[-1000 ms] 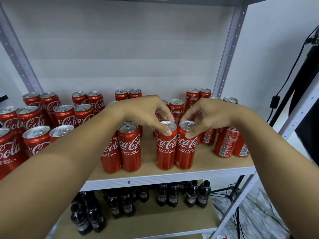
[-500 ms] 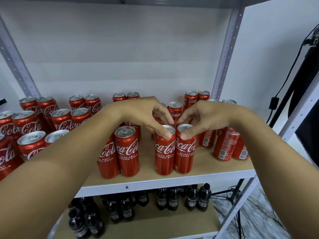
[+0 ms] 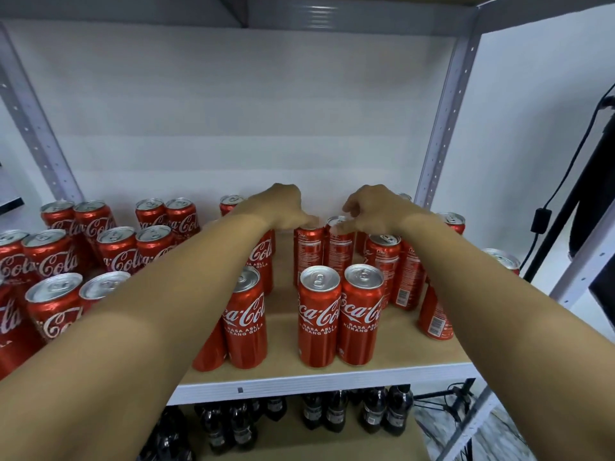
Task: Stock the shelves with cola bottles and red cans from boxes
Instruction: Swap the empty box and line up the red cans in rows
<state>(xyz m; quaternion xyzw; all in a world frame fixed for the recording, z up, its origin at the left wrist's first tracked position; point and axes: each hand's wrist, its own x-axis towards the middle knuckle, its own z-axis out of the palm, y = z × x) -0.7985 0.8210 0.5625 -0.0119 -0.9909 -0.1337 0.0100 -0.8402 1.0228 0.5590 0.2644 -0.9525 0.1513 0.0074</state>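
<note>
**Hands move from the front pair of cans to the pair behind**

A second ago both hands pinched the tops of the front pair of tall red aluminium cola cans (image 3: 339,314); that pair now stands free near the front edge of the pale wooden shelf board (image 3: 399,356), so those two look placed. The left hand (image 3: 286,207) and right hand (image 3: 369,211) have reached deeper, fingertips curled down onto the lids of the second pair of red cans (image 3: 324,251) directly behind the front pair, their printed backs facing out. I judge they are about to be turned or squared up; a firm grip cannot be confirmed.

Left of the front pair stand more red can rows (image 3: 116,247); right of it, a loose cluster with barcodes outward (image 3: 407,277), crowding the right forearm. Below the front pair, dark plastic cola bottles (image 3: 372,414) fill the lower shelf.
</note>
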